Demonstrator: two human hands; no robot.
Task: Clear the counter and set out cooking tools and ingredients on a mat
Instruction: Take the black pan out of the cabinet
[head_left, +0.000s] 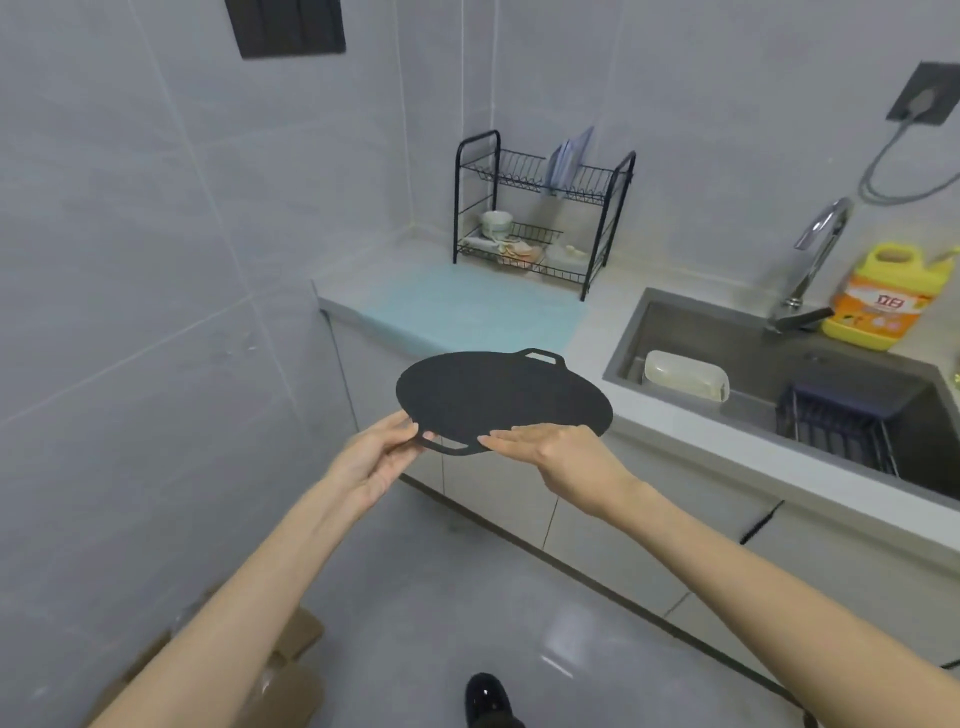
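Black and flat, the griddle pan (498, 395) is hanging level in the air just short of the counter (597, 325), likely heading for the pale blue mat (467, 312). The left hand (379, 460) is pinching the rim beside the near loop handle. The right hand (561, 452) is laying straight, closed-together fingers over the edge to steady it, thumb hidden.

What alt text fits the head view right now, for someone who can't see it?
A flat black pan is held before the counter: the left hand pinches its rim, the right hand rests flat on it. Beyond lie a blue mat, dish rack and sink.
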